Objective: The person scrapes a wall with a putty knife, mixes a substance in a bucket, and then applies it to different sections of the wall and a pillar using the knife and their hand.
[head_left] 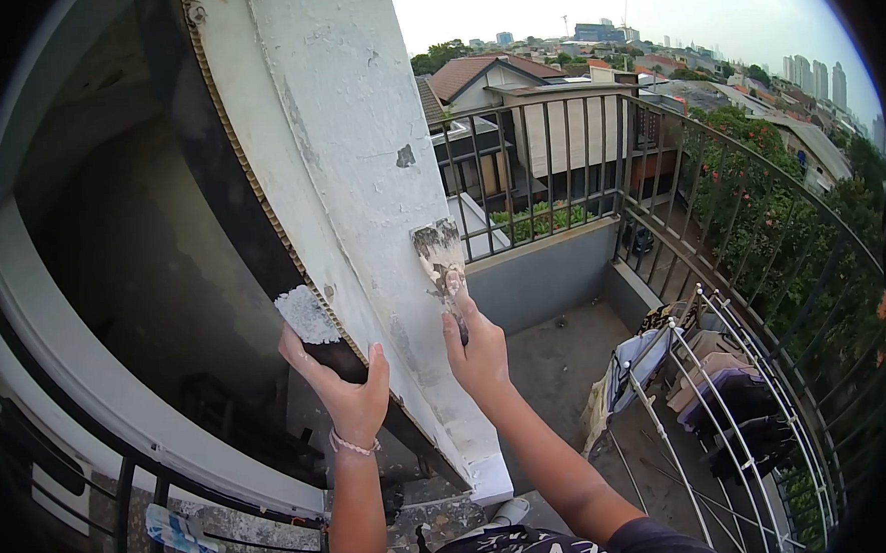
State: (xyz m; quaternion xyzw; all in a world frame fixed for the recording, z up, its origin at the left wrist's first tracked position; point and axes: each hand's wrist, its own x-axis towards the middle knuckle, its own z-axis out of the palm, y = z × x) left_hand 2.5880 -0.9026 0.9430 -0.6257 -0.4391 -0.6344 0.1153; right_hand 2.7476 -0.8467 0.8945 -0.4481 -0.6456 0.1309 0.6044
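Note:
My left hand (351,396) curls round a dark piece beside the wall edge, its thumb raised at the right. Thick white paste (307,316) lies on that piece above the palm; whether the piece is separate from the dark strip behind is unclear. My right hand (482,355) grips a scraper (437,245) by its handle. The scraper's wide blade, smeared with whitish paste, is against the right side of the white wall (355,131). The wall's paint is rough and chipped, with a grey bare spot above the blade.
A ridged brown edge (230,137) runs down the wall's left side, next to a dark opening. Metal railing (557,160) bounds the balcony at the right. A white drying rack (685,404) with clothes stands at the lower right. Another railing with a cloth (188,535) is at the lower left.

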